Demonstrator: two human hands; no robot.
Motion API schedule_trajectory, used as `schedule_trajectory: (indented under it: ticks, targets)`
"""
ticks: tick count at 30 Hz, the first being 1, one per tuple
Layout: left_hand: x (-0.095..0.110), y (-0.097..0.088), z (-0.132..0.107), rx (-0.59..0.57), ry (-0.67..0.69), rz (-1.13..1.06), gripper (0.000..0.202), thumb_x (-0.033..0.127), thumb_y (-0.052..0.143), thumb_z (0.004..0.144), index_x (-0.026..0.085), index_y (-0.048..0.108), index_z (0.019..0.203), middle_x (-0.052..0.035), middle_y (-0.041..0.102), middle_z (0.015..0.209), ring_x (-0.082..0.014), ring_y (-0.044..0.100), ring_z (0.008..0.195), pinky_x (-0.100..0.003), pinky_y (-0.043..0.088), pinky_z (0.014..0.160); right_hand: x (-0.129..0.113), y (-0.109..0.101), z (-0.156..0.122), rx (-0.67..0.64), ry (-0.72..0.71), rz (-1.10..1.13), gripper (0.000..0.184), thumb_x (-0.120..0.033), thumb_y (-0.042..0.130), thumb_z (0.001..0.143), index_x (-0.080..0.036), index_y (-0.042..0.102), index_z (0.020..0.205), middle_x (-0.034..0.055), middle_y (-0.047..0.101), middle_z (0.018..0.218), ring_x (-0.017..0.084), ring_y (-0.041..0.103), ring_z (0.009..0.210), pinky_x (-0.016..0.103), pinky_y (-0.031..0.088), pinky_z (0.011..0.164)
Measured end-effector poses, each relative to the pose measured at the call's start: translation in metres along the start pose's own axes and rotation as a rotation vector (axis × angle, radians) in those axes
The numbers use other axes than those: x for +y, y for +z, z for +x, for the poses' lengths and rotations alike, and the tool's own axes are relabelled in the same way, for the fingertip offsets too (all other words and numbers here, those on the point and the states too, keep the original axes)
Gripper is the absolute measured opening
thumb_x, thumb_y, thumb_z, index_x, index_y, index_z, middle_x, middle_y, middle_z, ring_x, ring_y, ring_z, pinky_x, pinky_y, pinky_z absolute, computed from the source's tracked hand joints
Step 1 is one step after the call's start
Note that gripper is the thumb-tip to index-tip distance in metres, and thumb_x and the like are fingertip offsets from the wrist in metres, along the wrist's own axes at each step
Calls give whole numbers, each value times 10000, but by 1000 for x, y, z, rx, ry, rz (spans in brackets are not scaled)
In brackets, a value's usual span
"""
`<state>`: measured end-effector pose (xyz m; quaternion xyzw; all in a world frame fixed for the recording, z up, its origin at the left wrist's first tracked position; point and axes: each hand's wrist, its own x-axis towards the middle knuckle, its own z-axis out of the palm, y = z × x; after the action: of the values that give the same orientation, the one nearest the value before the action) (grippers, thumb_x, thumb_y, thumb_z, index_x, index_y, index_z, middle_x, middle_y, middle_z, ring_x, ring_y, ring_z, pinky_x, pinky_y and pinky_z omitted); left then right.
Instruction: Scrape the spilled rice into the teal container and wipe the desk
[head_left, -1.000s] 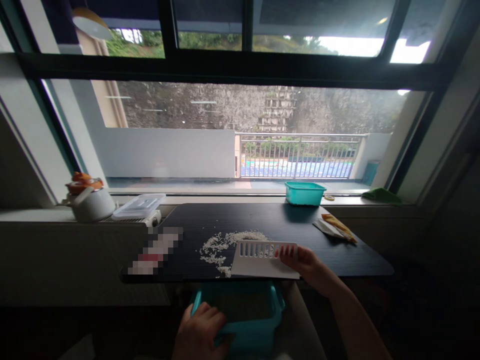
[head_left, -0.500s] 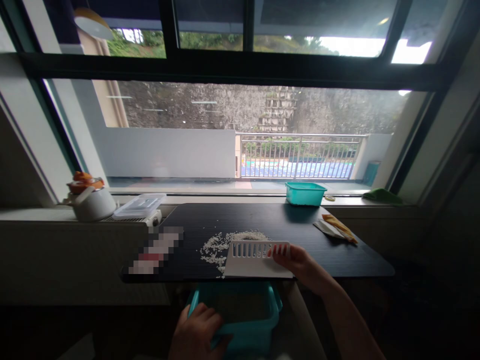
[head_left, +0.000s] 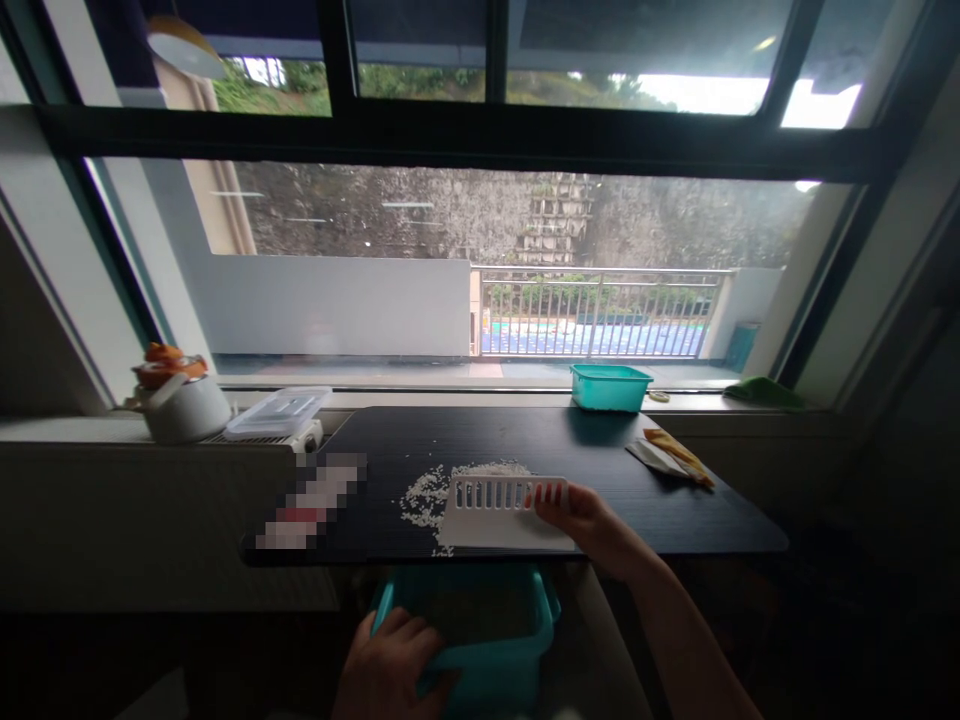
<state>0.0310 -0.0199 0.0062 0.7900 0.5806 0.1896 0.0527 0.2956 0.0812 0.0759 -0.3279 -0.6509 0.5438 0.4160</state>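
My right hand (head_left: 571, 510) grips the right end of a white slotted scraper (head_left: 502, 530), fingers curled through its slots. The scraper stands low over the black table near its front edge. Small white grains (head_left: 426, 495) lie scattered behind it and to its left, with a few by its lower left corner. Below the table edge, my left hand (head_left: 397, 655) is closed around the near left rim of a teal basin (head_left: 491, 655). The inside of the basin is dark, so its contents are hard to make out.
On the black table (head_left: 720, 525) stand a second teal basin (head_left: 611, 388) at the back and yellow and white packets (head_left: 671, 460) to the right. A blurred-out item (head_left: 311, 505) lies at left. On the sill are a pot (head_left: 184, 405), a clear plastic box (head_left: 277, 412) and a green cloth (head_left: 765, 393).
My right hand has shifted the scraper a little to the left and slightly back from the table's front edge. My left hand keeps its hold on the basin.
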Motion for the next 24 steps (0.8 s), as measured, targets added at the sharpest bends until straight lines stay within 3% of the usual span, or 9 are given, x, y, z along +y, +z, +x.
schedule_trajectory:
  ticks: [7,14,24]
  targets:
    - [-5,1,-2,65,68,24,66,267,666,759,241,641,703,28,685,738,-217,632,782,-371,414,767,2,6,11,52,3,29,367,-511,705,780,-185,706,950,50,729,927,236,668,883,391,538,816]
    - [-1,-1,-2,-1,21,13,97,273,642,781,225,631,697,18,690,767,-234,638,827,-403,417,790,-1,8,6,12,7,1,399,-532,700,775,-177,713,959,65,715,990,253,648,952,417,507,873]
    - [-6,3,-1,21,37,29,50,274,657,775,246,650,734,26,695,767,-233,647,823,-412,428,821,15,14,26,11,-12,20,431,-564,698,759,-174,709,942,55,719,925,230,658,872,382,531,800]
